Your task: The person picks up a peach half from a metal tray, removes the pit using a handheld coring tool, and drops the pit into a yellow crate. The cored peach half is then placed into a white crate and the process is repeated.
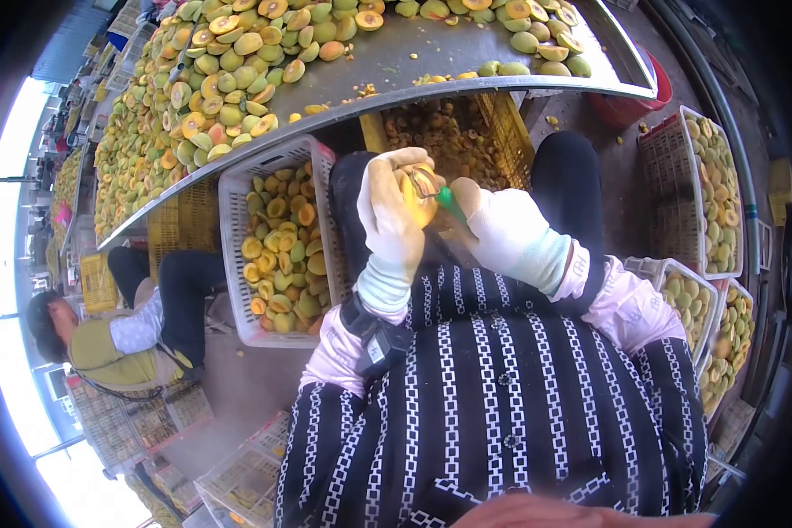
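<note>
My left hand (390,207), in a white glove with a yellowish palm, is closed round a yellow-orange peach half (419,209) with its cut face turned to the right. My right hand (512,231), gloved the same way, grips the green handle of a pitting knife (447,201). The tool's bent metal loop lies against the cut face of the peach half. Both hands are raised between my knees, in front of the metal table.
Heaps of halved peaches (228,66) lie on the metal table (387,84). A white crate (230,255) of halves stands left, a yellow crate (510,132) of scraps below the table. Fruit-filled crates (673,185) and a red tub (629,104) are right. A person (114,348) sits left.
</note>
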Motion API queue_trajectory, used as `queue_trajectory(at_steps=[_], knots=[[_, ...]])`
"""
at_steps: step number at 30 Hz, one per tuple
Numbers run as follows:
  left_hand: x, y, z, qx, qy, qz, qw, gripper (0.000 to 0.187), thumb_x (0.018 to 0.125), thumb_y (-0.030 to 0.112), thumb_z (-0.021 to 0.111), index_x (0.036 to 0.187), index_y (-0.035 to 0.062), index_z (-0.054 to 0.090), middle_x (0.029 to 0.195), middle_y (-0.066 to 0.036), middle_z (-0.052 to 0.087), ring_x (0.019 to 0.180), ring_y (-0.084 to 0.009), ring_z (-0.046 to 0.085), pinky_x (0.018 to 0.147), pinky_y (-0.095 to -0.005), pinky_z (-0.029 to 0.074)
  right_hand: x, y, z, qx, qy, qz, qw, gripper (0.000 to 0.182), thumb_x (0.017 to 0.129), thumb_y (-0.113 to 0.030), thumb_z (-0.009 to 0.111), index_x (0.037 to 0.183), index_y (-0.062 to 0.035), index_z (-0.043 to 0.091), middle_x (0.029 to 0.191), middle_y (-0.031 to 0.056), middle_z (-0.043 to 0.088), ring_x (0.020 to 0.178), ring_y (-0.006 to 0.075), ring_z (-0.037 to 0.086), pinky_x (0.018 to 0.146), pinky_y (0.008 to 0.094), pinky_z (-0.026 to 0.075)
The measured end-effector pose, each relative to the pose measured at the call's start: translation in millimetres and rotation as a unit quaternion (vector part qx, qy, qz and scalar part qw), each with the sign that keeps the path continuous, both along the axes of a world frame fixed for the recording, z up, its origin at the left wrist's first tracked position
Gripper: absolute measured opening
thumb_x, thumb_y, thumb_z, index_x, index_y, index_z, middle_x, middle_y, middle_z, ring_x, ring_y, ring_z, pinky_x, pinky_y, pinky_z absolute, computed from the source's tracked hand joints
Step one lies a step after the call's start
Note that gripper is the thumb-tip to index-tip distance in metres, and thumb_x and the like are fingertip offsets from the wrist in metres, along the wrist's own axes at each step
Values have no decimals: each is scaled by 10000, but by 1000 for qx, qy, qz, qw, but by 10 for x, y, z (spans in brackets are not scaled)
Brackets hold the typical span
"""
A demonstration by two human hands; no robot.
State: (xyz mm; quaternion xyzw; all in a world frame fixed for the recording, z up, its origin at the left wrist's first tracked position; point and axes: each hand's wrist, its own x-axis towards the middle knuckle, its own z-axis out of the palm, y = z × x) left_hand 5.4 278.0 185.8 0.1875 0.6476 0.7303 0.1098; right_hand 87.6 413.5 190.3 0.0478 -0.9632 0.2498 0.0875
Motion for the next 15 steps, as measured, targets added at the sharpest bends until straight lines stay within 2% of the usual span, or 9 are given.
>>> queue_trajectory(at_steps=[4, 6, 7, 9, 10, 11, 12, 13, 15], knots=[[-79, -63, -32, 29, -84, -43, 995, 456, 1017, 327, 301, 1022, -41, 569, 915, -126, 640, 792, -173, 631, 756, -284, 511, 44, -2, 1, 3, 10, 36, 999, 228, 814, -113, 612, 968, -41, 460, 643, 117, 614, 552, 323, 628, 484, 421, 499], [-103, -82, 3, 2, -86, -78, 993, 482, 1017, 347, 303, 974, -53, 568, 910, -140, 658, 806, -163, 636, 754, -280, 511, 44, -51, 7, -19, -45, 9, 999, 235, 816, -122, 616, 958, -29, 454, 626, 121, 603, 556, 337, 625, 489, 424, 495], [-123, -84, -38, 2, -35, -84, 996, 235, 967, 183, 475, 991, -49, 510, 975, -170, 636, 851, -212, 662, 760, -312, 553, 40, -47, -6, -19, -45, 9, 999, 235, 816, -122, 616, 958, -29, 454, 626, 121, 603, 556, 337, 625, 489, 424, 495], [-121, -114, -67, 22, -19, -72, 997, 195, 942, 133, 514, 1000, -52, 504, 980, -179, 636, 834, -224, 669, 748, -318, 559, 32, -57, -43, -147, -81, 10, 986, 321, 820, -148, 641, 1053, 0, 477, 702, 159, 619, 629, 344, 642, 560, 403, 511], [-120, -118, -62, 41, -3, -59, 997, 177, 917, 84, 553, 1009, -56, 498, 986, -188, 636, 817, -236, 675, 737, -323, 566, 31, -47, -46, -148, -80, 12, 986, 321, 820, -148, 641, 1053, 0, 477, 702, 159, 619, 629, 344, 642, 560, 403, 511], [-124, -115, -67, 46, 69, -58, 995, 210, 862, -7, 603, 1031, -60, 491, 996, -200, 635, 792, -255, 682, 720, -331, 575, 31, -26, -47, -250, -82, 31, 964, 395, 819, -165, 659, 1129, 0, 478, 767, 178, 627, 682, 343, 651, 611, 389, 516], [-133, -108, -49, 44, 72, -57, 995, 210, 862, -7, 603, 1031, -60, 491, 996, -200, 635, 792, -255, 682, 720, -331, 575, 33, 0, -45, -348, -83, 50, 932, 470, 818, -182, 677, 1205, 1, 480, 832, 197, 635, 736, 341, 660, 662, 375, 521], [-128, -103, -21, 35, 110, -61, 991, 224, 855, -7, 615, 1035, -60, 493, 1001, -199, 636, 801, -255, 684, 726, -327, 576, 65, 31, 8, -373, -146, 25, 916, 558, 811, -199, 701, 1294, -35, 477, 964, 210, 639, 828, 322, 669, 742, 359, 518], [-116, -101, -18, 24, 145, -68, 987, 237, 849, -8, 626, 1039, -61, 494, 1005, -198, 637, 811, -255, 685, 732, -323, 577, 93, 54, 37, -349, -106, 26, 931, 521, 811, -203, 702, 1263, -33, 505, 950, 206, 646, 822, 322, 672, 731, 357, 523]])
